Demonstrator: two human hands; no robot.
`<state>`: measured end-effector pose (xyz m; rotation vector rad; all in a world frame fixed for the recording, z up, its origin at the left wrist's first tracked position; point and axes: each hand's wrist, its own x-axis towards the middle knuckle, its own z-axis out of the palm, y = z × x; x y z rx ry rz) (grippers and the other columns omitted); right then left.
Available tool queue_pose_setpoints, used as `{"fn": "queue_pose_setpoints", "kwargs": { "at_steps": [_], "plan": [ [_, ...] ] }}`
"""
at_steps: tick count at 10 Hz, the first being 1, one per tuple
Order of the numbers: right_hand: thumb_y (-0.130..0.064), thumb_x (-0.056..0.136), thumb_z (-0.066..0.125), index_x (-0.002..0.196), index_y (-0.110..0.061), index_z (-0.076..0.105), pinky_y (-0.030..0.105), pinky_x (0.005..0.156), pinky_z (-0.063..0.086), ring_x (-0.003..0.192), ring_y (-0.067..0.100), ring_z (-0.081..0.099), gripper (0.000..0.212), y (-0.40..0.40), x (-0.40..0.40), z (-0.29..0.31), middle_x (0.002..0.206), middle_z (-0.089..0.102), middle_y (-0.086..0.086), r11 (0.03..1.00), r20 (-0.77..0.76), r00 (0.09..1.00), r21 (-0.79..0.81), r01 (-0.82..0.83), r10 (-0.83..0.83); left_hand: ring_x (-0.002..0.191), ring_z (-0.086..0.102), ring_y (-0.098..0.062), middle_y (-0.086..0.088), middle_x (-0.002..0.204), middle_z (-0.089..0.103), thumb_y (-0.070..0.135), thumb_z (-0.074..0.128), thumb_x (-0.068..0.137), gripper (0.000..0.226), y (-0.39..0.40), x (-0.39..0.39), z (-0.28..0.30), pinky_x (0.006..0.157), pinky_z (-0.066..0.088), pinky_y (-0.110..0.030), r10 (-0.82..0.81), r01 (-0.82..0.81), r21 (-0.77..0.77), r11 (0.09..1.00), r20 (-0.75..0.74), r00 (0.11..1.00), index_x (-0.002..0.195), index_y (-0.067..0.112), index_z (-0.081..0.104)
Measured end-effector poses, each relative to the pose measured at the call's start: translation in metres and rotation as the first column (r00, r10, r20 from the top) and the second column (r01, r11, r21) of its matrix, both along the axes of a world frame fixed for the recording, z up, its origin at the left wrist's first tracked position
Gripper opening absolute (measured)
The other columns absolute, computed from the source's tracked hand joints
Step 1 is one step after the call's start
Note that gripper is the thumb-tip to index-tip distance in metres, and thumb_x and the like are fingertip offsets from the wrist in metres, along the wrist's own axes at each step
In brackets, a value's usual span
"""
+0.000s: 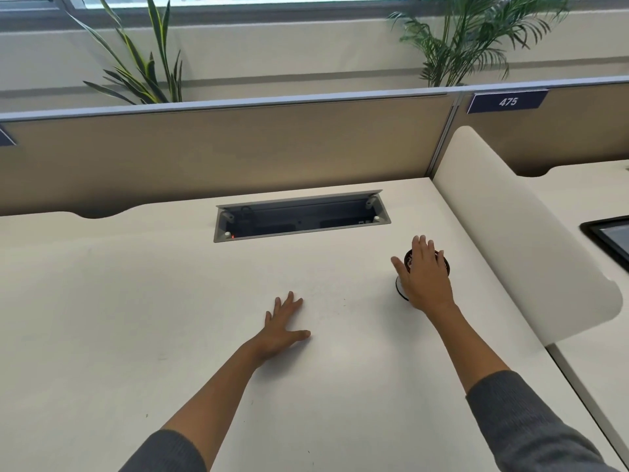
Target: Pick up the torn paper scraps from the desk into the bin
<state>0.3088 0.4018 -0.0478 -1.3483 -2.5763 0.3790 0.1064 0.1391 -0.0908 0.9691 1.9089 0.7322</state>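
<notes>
A small round bin with a dark rim and white wall stands on the white desk at the right. My right hand hovers flat over its mouth, fingers spread, hiding most of it. A pale bit shows inside the rim beside the hand. My left hand lies flat on the desk, palm down, fingers apart, holding nothing. No loose paper scraps show on the desk surface.
An open cable hatch is sunk in the desk behind the hands. A beige partition closes the back. A white rounded side divider stands at the right, with a tablet on the neighbouring desk.
</notes>
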Motion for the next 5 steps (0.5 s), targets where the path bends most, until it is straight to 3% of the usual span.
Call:
{"fn": "queue_pose_setpoints", "kwargs": {
  "at_steps": [1, 2, 3, 4, 5],
  "plan": [
    [-0.074, 0.088, 0.009, 0.152, -0.002, 0.017, 0.048, 0.12, 0.006, 0.149, 0.033, 0.013, 0.098, -0.003, 0.0, 0.0, 0.161, 0.018, 0.016, 0.997, 0.093, 0.996, 0.071, -0.021, 0.014, 0.144, -0.023, -0.002, 0.024, 0.159, -0.007, 0.03, 0.062, 0.093, 0.074, -0.003, -0.003, 0.0, 0.118, -0.014, -0.032, -0.005, 0.005, -0.004, 1.0, 0.016, 1.0, 0.153, 0.035, 0.018],
    [-0.082, 0.082, 0.01, 0.153, -0.005, 0.015, 0.054, 0.117, -0.006, 0.15, 0.032, 0.004, 0.105, -0.004, 0.001, 0.006, 0.162, 0.014, 0.013, 0.996, 0.169, 0.985, 0.075, -0.039, 0.026, 0.146, -0.02, -0.002, 0.023, 0.159, -0.004, 0.028, 0.061, 0.093, 0.072, -0.008, -0.005, 0.002, 0.119, -0.014, -0.031, -0.029, 0.029, -0.006, 1.0, 0.002, 1.0, 0.153, 0.032, 0.02],
    [-0.077, 0.086, 0.022, 0.155, -0.009, 0.009, 0.053, 0.116, -0.013, 0.151, 0.028, -0.003, 0.098, -0.005, 0.003, 0.011, 0.163, 0.009, 0.007, 0.997, 0.096, 0.995, 0.064, -0.031, 0.025, 0.146, -0.018, -0.002, 0.022, 0.16, -0.002, 0.027, 0.061, 0.094, 0.07, -0.011, -0.006, 0.004, 0.119, -0.013, -0.031, -0.031, 0.031, -0.002, 1.0, 0.013, 0.999, 0.152, 0.032, 0.022],
    [-0.06, 0.096, 0.036, 0.155, -0.014, 0.01, 0.048, 0.118, -0.01, 0.151, 0.025, -0.001, 0.08, -0.015, 0.006, 0.017, 0.163, 0.012, 0.0, 1.0, -0.212, 0.977, 0.028, 0.001, 0.005, 0.146, -0.017, -0.002, 0.022, 0.16, 0.0, 0.027, 0.061, 0.093, 0.07, -0.021, -0.007, 0.002, 0.119, -0.013, -0.031, -0.019, 0.019, 0.006, 1.0, 0.027, 0.999, 0.152, 0.033, 0.023],
    [-0.044, 0.101, 0.038, 0.153, -0.016, 0.02, 0.039, 0.12, -0.001, 0.15, 0.025, 0.012, 0.062, -0.025, 0.008, 0.023, 0.159, 0.026, 0.001, 0.988, -0.541, 0.829, -0.118, 0.095, -0.144, 0.147, -0.017, -0.003, 0.023, 0.16, 0.0, 0.028, 0.061, 0.093, 0.071, -0.026, -0.003, -0.001, 0.119, -0.012, -0.032, -0.014, 0.014, 0.014, 1.0, -0.014, 1.0, 0.152, 0.033, 0.023]
  ]
}}
